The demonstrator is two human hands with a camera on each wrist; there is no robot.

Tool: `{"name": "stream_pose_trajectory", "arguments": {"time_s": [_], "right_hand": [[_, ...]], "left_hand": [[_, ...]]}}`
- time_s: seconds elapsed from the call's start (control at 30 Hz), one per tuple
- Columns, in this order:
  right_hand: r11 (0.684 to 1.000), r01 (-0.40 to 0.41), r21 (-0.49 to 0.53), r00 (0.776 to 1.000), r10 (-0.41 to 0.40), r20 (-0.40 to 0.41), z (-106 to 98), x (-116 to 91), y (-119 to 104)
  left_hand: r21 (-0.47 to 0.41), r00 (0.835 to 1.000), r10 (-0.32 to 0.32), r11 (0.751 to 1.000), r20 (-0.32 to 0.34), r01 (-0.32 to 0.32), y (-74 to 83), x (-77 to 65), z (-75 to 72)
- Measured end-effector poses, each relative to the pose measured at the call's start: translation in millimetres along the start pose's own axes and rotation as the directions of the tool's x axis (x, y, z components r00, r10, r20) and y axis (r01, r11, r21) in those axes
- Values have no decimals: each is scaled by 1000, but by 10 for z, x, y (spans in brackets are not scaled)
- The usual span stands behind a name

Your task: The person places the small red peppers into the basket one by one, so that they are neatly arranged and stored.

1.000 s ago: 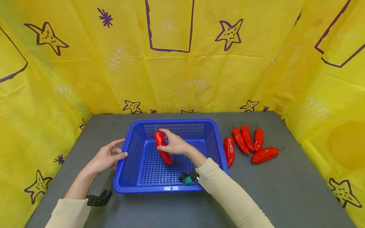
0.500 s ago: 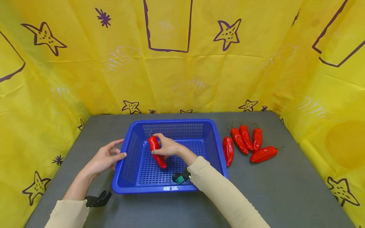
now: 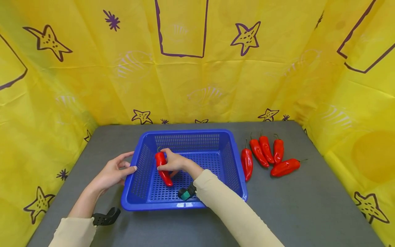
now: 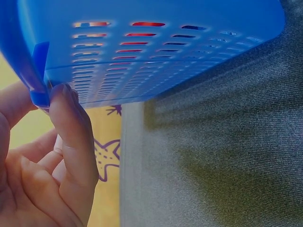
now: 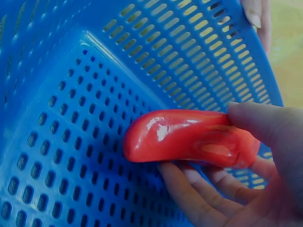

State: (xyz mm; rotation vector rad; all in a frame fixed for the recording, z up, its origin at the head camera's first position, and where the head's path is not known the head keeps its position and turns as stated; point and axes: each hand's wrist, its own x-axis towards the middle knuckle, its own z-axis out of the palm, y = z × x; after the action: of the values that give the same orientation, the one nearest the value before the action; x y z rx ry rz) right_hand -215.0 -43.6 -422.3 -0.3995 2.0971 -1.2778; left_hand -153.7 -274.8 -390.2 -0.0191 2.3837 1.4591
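A glossy red chili pepper with a thin green stem is inside the blue plastic basket, near its left wall. My right hand grips it between thumb and fingers. In the right wrist view, the pepper lies across the curled fingers, its rounded tip pointing over the slotted floor; whether it touches the floor I cannot tell. My left hand pinches the basket's left rim. In the left wrist view, thumb and finger meet on either side of that rim, and red shows through the wall slots.
Right of the basket, several more red peppers lie on the grey tabletop, one close against the basket wall. Yellow patterned cloth encloses the table at the back and both sides. A dark band sits on each wrist.
My right hand has carried the pepper left and toward me, lower inside the basket, near the left wall. The left hand keeps its hold on the rim; the other peppers stay put.
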Motion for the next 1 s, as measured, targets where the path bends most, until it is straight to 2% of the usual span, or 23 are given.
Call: {"name": "stream_pose_trajectory", "arguments": {"time_s": [0.17,0.57,1.0], "right_hand": [[1000,-30,-5,999,30,11,80,49,-14],[997,-72,-33,997,71,-19,171,143,-7],[994,-103,-47,995,103,3,208,124,-40]], "left_hand": [[4,1000,1,1000,2,-1,-6,-5,0],[4,1000,0,1000,9,0,-3,11,3],[29,1000,-5,1000,1,5,4,-5,-1]]}}
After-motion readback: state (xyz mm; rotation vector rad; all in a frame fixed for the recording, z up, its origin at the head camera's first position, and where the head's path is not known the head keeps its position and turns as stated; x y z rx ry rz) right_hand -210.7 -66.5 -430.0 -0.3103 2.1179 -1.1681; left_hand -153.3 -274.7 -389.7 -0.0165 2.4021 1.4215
